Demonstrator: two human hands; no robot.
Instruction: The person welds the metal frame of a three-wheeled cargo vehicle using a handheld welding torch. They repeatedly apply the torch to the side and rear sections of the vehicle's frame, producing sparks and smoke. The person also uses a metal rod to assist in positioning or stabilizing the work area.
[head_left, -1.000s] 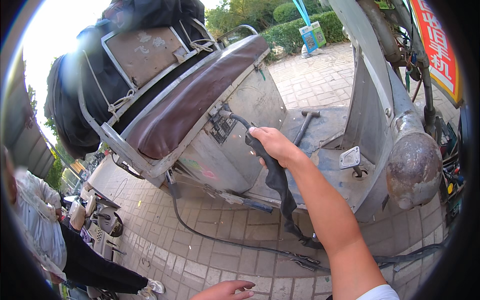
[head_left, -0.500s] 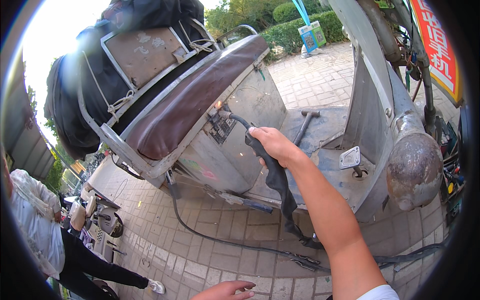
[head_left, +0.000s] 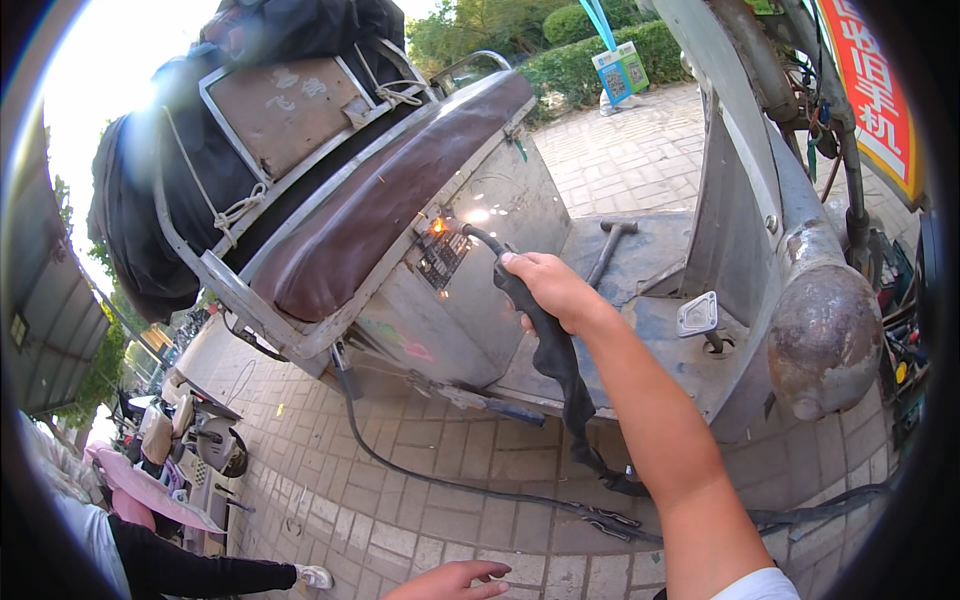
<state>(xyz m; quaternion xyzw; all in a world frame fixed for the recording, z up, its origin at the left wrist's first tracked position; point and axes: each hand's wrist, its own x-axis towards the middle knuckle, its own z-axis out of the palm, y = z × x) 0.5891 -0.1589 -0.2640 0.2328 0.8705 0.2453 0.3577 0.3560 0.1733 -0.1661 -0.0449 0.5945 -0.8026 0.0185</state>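
With the middle of the view as the hub of the dial, the right hand sits just toward three o'clock, its fingers wrapped around the black-sleeved grip of a welding torch. The torch's thin neck points toward ten o'clock from the fist, its tip close to the upper edge of a grey metal box, where an orange glow burns and small sparks scatter. Just above that edge, toward eleven o'clock, lies a brown padded seat. The left hand is at six o'clock, open with loosely extended fingers, apart from the box and torch; its palm is hidden. At two o'clock a hammer lies on the vehicle's floorboard, and a pedal stands at three, with a rusty rounded housing farther out. A black cable runs from the frame at eight o'clock across the paving toward four. Between seven and eight o'clock appears another person's dark-trousered leg.
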